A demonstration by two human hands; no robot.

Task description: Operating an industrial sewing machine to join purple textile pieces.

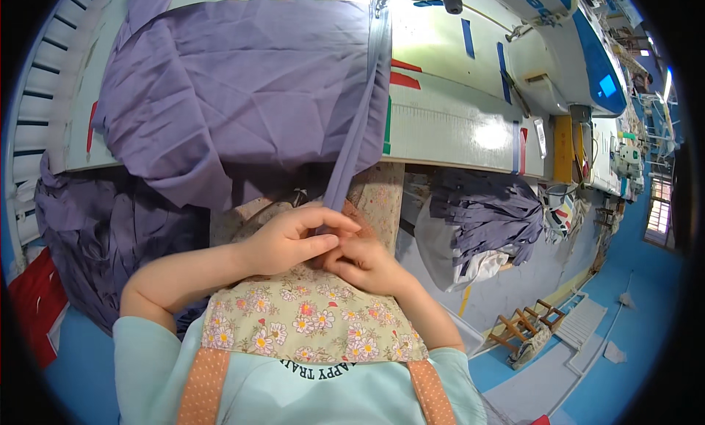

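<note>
A wide piece of purple fabric (pixel 250 87) lies wrinkled over the sewing table and hangs over its front edge. Along its right side a narrow purple fabric strip (pixel 351 150) runs from under the sewing machine's presser foot (pixel 380 5) down to my hands. My left hand (pixel 297 238) is closed around the strip's lower part, thumb and fingers bent together. Against it, my right hand (pixel 365 263) has curled fingers at the same end of the strip. The strip's tip is hidden between the two hands, in front of my flowered apron (pixel 308 318).
The white and blue sewing machine (pixel 543 65) stands at the far right of the table (pixel 448 124), where coloured tape marks are stuck. More purple fabric (pixel 125 234) hangs at the left. A bundle of purple strips (pixel 492 212) hangs at the right, with a wooden stool (pixel 529 329) beyond.
</note>
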